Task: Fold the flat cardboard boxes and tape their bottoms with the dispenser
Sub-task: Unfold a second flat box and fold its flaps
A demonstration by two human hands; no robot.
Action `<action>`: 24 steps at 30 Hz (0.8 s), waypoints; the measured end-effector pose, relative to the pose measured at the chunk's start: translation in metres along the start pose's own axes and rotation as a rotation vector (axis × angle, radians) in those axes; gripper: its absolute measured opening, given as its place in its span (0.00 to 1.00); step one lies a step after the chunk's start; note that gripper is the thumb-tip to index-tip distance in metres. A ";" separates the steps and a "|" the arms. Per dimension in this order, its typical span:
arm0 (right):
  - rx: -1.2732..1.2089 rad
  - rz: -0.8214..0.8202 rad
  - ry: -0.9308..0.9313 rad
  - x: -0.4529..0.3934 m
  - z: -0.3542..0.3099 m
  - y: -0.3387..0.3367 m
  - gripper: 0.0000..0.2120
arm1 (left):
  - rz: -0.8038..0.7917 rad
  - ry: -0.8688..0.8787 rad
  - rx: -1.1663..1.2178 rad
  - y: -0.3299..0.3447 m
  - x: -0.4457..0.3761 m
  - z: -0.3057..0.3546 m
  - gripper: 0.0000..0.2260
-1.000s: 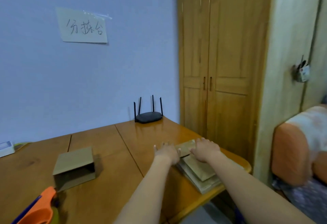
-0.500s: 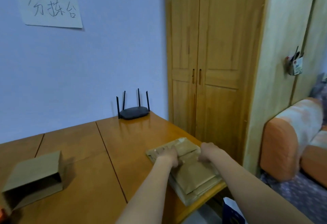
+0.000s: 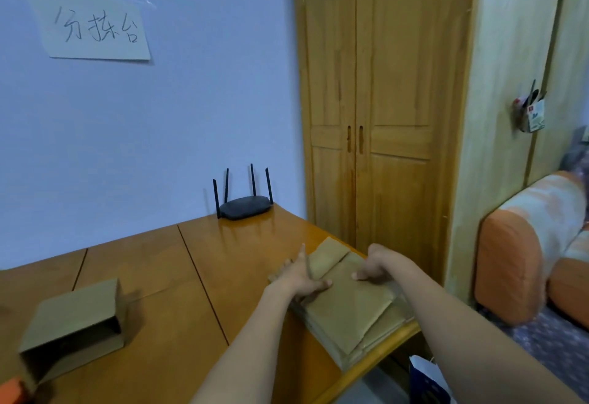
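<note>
A stack of flat brown cardboard boxes (image 3: 352,311) lies at the table's right front corner. My left hand (image 3: 301,276) rests on the stack's left side with fingers spread and straight. My right hand (image 3: 377,265) grips the top flat box at its far right edge, fingers curled round it and thumb on top. A folded cardboard box (image 3: 71,324) lies on its side at the left, its open end facing me. An orange corner of the tape dispenser (image 3: 11,387) shows at the bottom left edge.
The wooden table (image 3: 165,276) stands against a blue wall. A black router (image 3: 245,207) sits at the table's back. A wooden wardrobe (image 3: 376,116) stands right of the table, an orange sofa (image 3: 522,257) further right, a bag (image 3: 427,381) on the floor.
The view has swung right and closer; the dispenser has almost left the frame. My left hand has spread its fingers on the stack, and my right hand has curled round the top box's edge.
</note>
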State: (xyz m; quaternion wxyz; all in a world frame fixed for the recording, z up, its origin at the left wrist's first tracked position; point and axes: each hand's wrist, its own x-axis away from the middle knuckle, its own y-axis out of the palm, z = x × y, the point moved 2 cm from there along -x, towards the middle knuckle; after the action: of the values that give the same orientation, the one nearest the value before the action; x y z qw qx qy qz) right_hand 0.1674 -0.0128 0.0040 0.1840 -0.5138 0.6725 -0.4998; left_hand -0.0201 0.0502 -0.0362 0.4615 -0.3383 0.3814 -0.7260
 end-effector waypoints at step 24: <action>-0.854 -0.265 -0.654 0.128 -0.159 0.095 0.22 | 0.700 -0.115 0.886 -0.100 0.247 -0.207 0.21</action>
State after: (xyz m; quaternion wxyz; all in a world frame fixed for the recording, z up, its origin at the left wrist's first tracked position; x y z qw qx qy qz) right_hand -0.0536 -0.0504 0.0245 0.0942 -0.7514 0.6528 -0.0162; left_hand -0.3212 -0.1010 -0.0149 0.7924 -0.0049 0.1042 -0.6010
